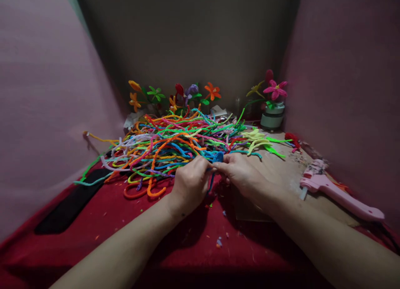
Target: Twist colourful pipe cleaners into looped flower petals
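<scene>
Flowers (pixel 213 91) behind pipe-cleaner pile (pixel 175 145); glue gun (pixel 340 193) right.

Two bare forearms slant inward from the near side of the blue fuzzy piece (pixel 218 157). The left hand (pixel 190 178), just left of it, curls its fingers tightly, knuckles up. The right hand (pixel 239 170), just right of it, stretches its thumb leftward below the piece. Both pinch it, fingertips nearly meeting.

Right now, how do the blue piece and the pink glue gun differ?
Size: the blue piece looks small; the pink glue gun is bulkier. State: the blue piece is held between the left hand and right hand; the pink glue gun lies untouched at right.
</scene>
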`<state>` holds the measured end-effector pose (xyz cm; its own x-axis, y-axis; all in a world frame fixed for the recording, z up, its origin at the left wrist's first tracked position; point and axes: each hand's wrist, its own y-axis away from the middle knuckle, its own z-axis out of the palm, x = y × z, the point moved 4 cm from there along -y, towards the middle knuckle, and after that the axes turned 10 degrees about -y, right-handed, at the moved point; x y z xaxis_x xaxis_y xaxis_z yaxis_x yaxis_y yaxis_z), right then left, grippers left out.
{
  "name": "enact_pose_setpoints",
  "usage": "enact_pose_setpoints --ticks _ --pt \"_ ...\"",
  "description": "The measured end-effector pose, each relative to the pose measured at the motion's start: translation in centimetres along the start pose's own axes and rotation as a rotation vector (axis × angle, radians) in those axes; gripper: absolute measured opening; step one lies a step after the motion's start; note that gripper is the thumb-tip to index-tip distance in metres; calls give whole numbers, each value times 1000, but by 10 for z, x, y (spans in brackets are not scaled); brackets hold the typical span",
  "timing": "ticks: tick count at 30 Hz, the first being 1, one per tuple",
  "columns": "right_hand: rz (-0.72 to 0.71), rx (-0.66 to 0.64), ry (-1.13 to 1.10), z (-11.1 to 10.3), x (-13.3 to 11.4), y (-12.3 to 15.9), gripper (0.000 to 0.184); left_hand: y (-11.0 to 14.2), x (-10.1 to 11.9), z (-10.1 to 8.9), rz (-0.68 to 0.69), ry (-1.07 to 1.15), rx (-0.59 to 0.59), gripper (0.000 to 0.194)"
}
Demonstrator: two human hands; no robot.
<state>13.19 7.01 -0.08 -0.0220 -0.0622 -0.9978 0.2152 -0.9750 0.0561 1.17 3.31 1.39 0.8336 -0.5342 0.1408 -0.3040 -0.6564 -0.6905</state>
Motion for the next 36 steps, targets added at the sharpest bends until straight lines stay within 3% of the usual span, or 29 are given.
enact_pose_setpoints --ticks 2,4,6,8,11,15,19,24,27,29,33,36 --pt "-13 -6 -53 1 0 1 22 2 8 -1 158 -40 -6 16" --pt "-27 -20 -147 2 1 0 23 1 11 -3 183 42 -32 16" --pt "-70 -37 -251 2 0 -1 23 -4 3 -6 -4 257 -38 11" --pt "-124 -77 -343 3 -2 -2 21 -7 -11 -6 -339 537 -47 11" --pt "-191 -137 -426 5 -3 -3 19 -7 -24 5 -724 975 -204 16" --pt "-191 -159 -443 8 -1 -3 15 -2 -20 20 -814 1334 -516 21" --pt "-261 -137 -333 7 -3 -2 10 1 -18 22 -822 1366 -533 18" --pt "-411 -56 -131 3 -9 1 10 -2 -14 15 -749 1184 -474 22" --pt "-468 21 -8 2 -10 3 10 -6 -13 9 -605 833 -398 21" --pt "-463 72 45 3 -9 4 8 -8 -9 2 -423 467 -292 18" --pt "-390 120 28 5 -3 5 5 -6 14 -9 104 -308 -15 22" --pt "-301 106 -58 6 1 4 9 -4 25 -11 282 -516 42 26"
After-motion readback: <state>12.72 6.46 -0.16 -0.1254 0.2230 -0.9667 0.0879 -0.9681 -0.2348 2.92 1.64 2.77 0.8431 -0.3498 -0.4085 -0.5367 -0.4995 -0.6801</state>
